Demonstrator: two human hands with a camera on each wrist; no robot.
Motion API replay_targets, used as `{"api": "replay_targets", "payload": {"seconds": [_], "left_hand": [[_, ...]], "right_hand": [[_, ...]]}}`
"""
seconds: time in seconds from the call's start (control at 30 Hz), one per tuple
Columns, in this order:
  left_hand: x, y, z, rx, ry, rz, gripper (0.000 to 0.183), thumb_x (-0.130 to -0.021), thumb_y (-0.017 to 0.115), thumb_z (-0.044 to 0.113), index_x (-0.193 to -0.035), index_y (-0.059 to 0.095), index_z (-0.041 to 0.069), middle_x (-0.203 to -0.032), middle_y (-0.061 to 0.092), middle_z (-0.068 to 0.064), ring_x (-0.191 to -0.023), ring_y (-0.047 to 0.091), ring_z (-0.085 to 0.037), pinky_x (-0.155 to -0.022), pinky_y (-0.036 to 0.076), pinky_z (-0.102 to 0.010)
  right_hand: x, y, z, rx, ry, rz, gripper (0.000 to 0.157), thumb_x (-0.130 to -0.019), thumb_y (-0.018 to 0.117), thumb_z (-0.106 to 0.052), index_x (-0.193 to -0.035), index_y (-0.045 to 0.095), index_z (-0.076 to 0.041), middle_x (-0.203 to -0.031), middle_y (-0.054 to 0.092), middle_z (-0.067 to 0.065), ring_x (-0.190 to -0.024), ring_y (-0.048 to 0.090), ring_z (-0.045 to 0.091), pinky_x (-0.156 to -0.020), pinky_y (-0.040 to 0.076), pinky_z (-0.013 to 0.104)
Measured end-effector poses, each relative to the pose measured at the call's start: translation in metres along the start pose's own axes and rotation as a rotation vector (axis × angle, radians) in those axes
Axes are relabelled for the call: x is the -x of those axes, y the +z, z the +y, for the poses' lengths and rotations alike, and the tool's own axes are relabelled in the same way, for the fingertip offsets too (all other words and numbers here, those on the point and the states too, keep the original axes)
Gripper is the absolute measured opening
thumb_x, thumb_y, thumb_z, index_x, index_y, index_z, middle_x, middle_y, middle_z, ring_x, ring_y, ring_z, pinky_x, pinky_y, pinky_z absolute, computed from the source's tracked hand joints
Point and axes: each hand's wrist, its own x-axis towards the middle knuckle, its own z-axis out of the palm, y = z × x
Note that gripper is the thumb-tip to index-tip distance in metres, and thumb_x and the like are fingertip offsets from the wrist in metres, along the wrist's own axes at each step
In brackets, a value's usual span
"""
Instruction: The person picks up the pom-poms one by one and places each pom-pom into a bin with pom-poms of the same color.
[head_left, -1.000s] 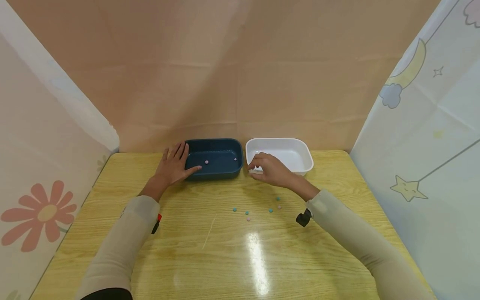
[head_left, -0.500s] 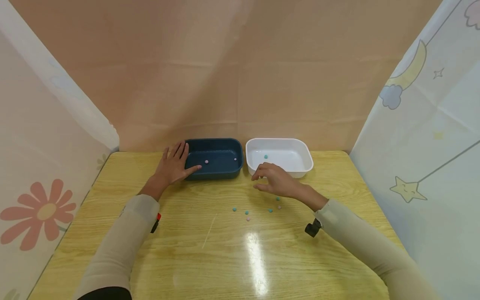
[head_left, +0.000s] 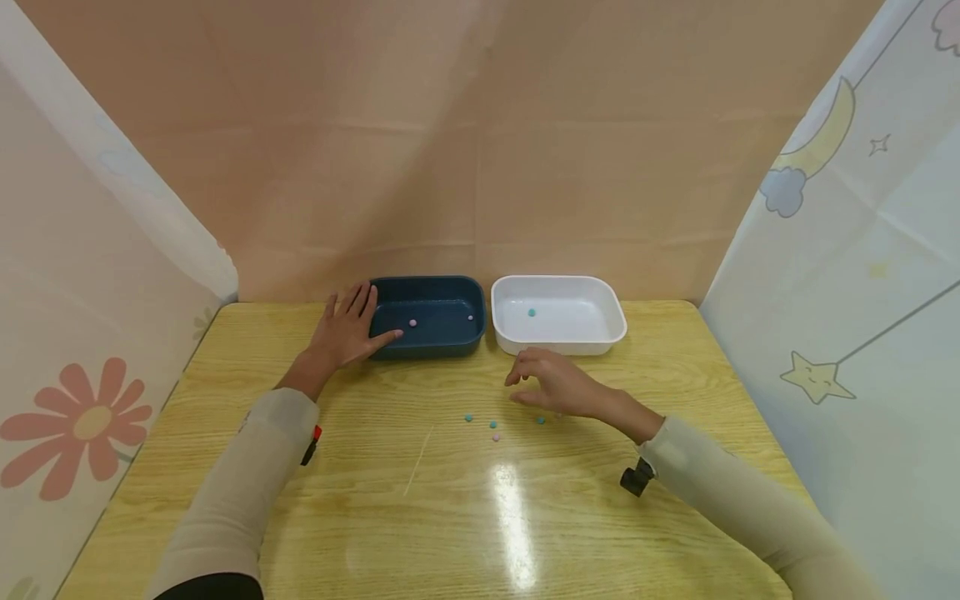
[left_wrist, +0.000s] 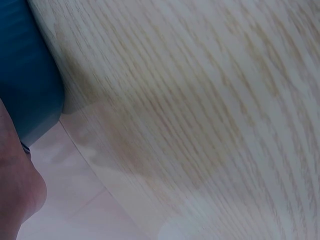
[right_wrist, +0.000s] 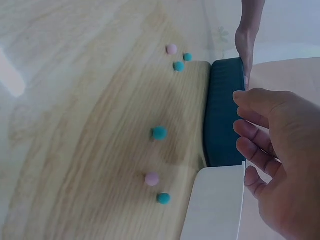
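My left hand (head_left: 345, 333) lies on the left end of the dark blue tray (head_left: 435, 352), fingers straight. Two small pink balls (head_left: 412, 323) are inside that tray. Just in front of the white tray (head_left: 562, 346), my right hand (head_left: 555, 383) hovers over the table with loosely bent fingers and holds nothing. A teal ball (head_left: 532, 312) sits in the white tray. Several teal balls (head_left: 492, 425) and a pink ball (head_left: 496, 437) lie on the tabletop. In the right wrist view, another pink ball (right_wrist: 152, 179) lies beside a teal ball (right_wrist: 163, 198); the right hand mostly hides these in the head view.
The wooden table (head_left: 405, 533) ends at a plain tan backdrop (head_left: 480, 167) behind the trays. Printed panels stand at both sides, with a flower (head_left: 93, 425) on the left and a star (head_left: 817, 377) on the right.
My right hand has left the white tray and moved toward me over the table, its fingers parting. A teal ball now shows in the white tray. The left hand has stayed put.
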Motion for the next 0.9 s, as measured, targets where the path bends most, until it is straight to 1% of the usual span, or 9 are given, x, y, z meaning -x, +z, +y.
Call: {"api": "replay_targets", "payload": {"seconds": [0.17,0.33,0.47,0.57,0.73,0.9], "left_hand": [[0.0,0.0,0.0,0.003,0.003,0.001,0.108,-0.102,0.037,0.078,-0.17,0.003,0.001,-0.177,0.0,-0.02,-0.164,0.001,-0.037,-0.129,0.0,-0.064],[0.0,-0.001,0.0,-0.001,0.007,0.003,0.111,-0.1,0.032,0.083,-0.17,0.004,0.001,-0.177,0.0,-0.02,-0.165,0.002,-0.037,-0.129,0.002,-0.064],[0.001,-0.002,0.001,-0.004,0.005,0.003,0.114,-0.098,0.027,0.086,-0.17,0.004,0.001,-0.177,0.0,-0.02,-0.164,0.002,-0.037,-0.129,0.002,-0.064],[0.001,-0.002,0.001,-0.007,0.003,0.001,0.112,-0.1,0.03,0.084,-0.17,0.004,0.0,-0.177,0.0,-0.02,-0.164,0.002,-0.038,-0.129,0.001,-0.064],[0.003,-0.003,0.002,-0.002,0.001,-0.001,0.107,-0.103,0.039,0.076,-0.17,0.003,0.0,-0.177,0.0,-0.021,-0.164,0.002,-0.038,-0.129,0.001,-0.064],[0.002,-0.002,0.001,0.003,0.001,0.003,0.107,-0.103,0.04,0.075,-0.169,0.003,0.0,-0.177,0.0,-0.021,-0.164,0.002,-0.038,-0.128,0.001,-0.065]], "right_hand": [[0.006,0.003,-0.005,-0.005,-0.023,-0.007,0.017,-0.088,0.087,-0.012,-0.102,0.081,-0.004,-0.098,0.072,0.004,-0.092,0.069,0.025,-0.081,0.058,0.036],[0.012,0.009,-0.007,-0.015,-0.049,-0.024,0.016,-0.09,0.086,-0.012,-0.103,0.081,-0.005,-0.099,0.072,0.003,-0.093,0.068,0.022,-0.084,0.057,0.034],[0.015,0.014,-0.01,-0.039,-0.053,-0.043,0.016,-0.091,0.085,-0.013,-0.104,0.081,-0.006,-0.1,0.071,0.002,-0.094,0.067,0.02,-0.084,0.057,0.033],[0.016,0.019,-0.013,-0.067,-0.051,-0.059,0.016,-0.091,0.085,-0.013,-0.105,0.081,-0.007,-0.1,0.072,0.002,-0.095,0.067,0.019,-0.084,0.057,0.031],[0.018,0.026,-0.016,-0.093,-0.064,-0.072,0.014,-0.091,0.085,-0.012,-0.104,0.081,-0.007,-0.1,0.072,0.002,-0.094,0.067,0.018,-0.084,0.058,0.03],[0.02,0.033,-0.015,-0.101,-0.069,-0.08,0.014,-0.091,0.084,-0.011,-0.104,0.081,-0.007,-0.102,0.073,0.001,-0.096,0.067,0.014,-0.086,0.058,0.028]]}}
